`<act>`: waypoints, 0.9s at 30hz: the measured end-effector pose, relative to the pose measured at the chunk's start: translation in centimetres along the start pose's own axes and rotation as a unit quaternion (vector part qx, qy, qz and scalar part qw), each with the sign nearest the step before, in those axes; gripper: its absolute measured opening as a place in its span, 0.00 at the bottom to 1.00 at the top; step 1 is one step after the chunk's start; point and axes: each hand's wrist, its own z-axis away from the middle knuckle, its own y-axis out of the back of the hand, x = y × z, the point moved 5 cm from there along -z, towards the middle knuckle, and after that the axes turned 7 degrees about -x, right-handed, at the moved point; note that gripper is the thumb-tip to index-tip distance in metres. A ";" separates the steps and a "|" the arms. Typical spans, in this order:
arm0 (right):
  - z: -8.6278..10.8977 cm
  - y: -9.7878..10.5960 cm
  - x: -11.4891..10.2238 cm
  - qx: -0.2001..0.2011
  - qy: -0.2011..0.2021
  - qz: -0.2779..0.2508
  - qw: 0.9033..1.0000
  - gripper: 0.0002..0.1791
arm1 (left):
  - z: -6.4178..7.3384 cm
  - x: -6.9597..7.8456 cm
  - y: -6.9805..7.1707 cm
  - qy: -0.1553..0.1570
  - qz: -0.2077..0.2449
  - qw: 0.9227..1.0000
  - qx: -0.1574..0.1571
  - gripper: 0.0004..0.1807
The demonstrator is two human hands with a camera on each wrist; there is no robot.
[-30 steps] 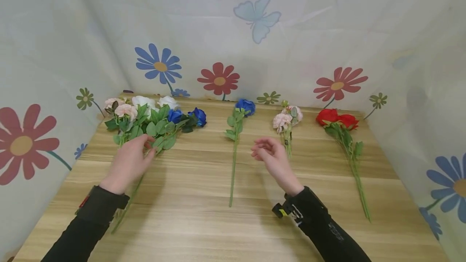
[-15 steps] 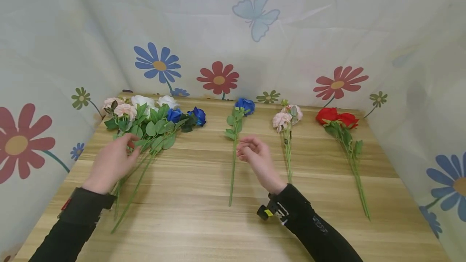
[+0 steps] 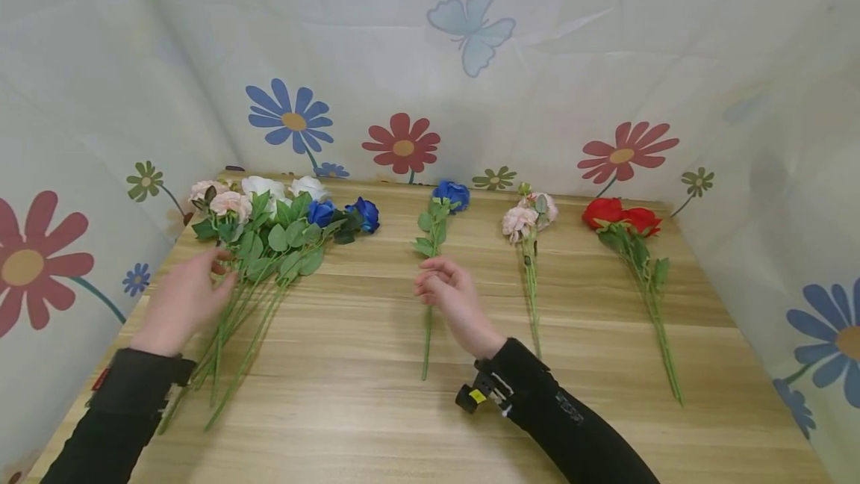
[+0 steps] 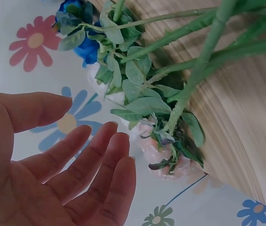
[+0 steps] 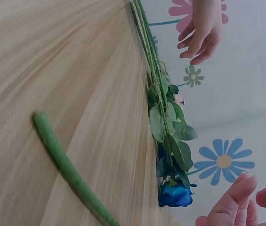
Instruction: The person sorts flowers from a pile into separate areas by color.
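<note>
On the left of the table lies a bunch of flowers: pale pink blooms [image 3: 231,205], white roses [image 3: 263,189] and blue roses [image 3: 363,215], with leaves and crossing green stems [image 4: 203,56]. My left hand [image 3: 188,301] hovers over the bunch's left stems, its fingers relaxed and holding nothing. A single blue rose [image 3: 452,196] lies in the middle. My right hand [image 3: 457,305] is above its stem [image 5: 67,169], hiding part of it in the head view. In the right wrist view the right thumb and fingers [image 5: 236,202] are apart, nothing between them.
Right of the middle, a pale pink flower sprig [image 3: 520,222] lies on the wooden table [image 3: 349,349]. Two red roses [image 3: 621,217] lie farther right. A white curtain [image 3: 571,58] printed with flowers and a butterfly stands around the back and sides.
My left hand has drawn back leftward from the bunch's leaves, uncovering more stems. My right hand has moved left, from beside the pink sprig to over the single blue rose's stem. The flowers lie unmoved.
</note>
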 end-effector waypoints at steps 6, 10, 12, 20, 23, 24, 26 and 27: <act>-0.1 -0.9 0.6 -0.004 -0.020 -0.029 0.999 0.19 | 0.0 -1.2 -0.1 0.012 -0.014 1.000 0.003 0.21; 0.0 -1.5 0.7 -0.013 -0.026 -0.035 0.999 0.20 | 0.0 -1.8 -0.3 0.020 -0.019 1.000 -0.011 0.22; 0.0 -1.7 0.8 -0.018 -0.029 -0.037 0.999 0.20 | -0.1 -2.2 -0.4 0.023 -0.021 0.999 -0.017 0.22; 0.1 -2.4 0.9 -0.044 -0.041 -0.033 0.998 0.20 | -0.3 -3.8 -1.8 0.067 0.006 0.995 -0.071 0.26; 0.1 -2.6 1.0 -0.055 -0.045 -0.028 0.997 0.19 | -0.4 -4.2 -2.2 0.075 0.012 0.993 -0.094 0.27; 0.2 -2.6 1.1 -0.057 -0.046 -0.027 0.997 0.19 | -0.4 -4.3 -2.4 0.075 0.011 0.992 -0.098 0.27; 0.2 -2.6 1.1 -0.059 -0.050 -0.027 0.997 0.19 | -0.4 -4.5 -2.6 0.072 0.005 0.992 -0.102 0.27; 0.3 -2.7 1.2 -0.060 -0.052 -0.027 0.996 0.19 | -0.4 -4.7 -2.7 0.071 0.002 0.992 -0.106 0.27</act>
